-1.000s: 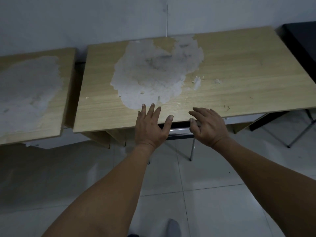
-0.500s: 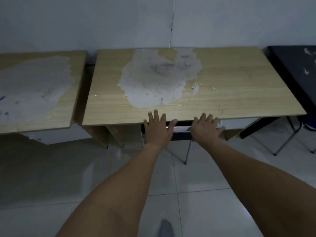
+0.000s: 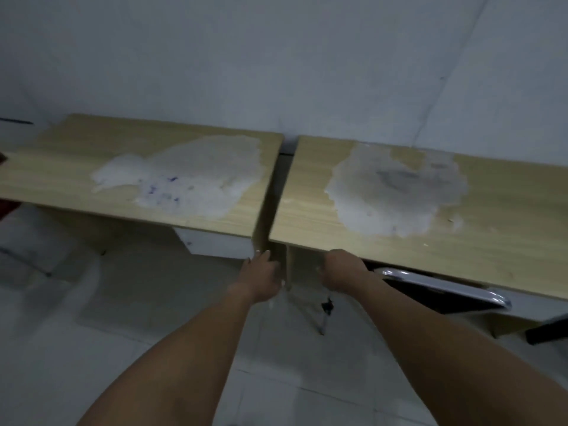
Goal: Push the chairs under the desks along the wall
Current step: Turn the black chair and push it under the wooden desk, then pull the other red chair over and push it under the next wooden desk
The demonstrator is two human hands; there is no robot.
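The black chair with a chrome tube frame (image 3: 442, 287) sits tucked under the front edge of the right-hand pale wood desk with a worn grey patch (image 3: 498, 241), at about four o'clock in my view. Its chrome top rail runs along the desk edge, long axis from ten o'clock to four o'clock, and one thin metal leg shows below. My right hand (image 3: 339, 272) hangs just left of the rail's near end, fingers curled loosely, holding nothing; whether it touches the rail I cannot tell. My left hand (image 3: 261, 278) is at the gap between the two desks, fingers extended, empty, near the corner of the left-hand pale wood desk (image 3: 61, 167).
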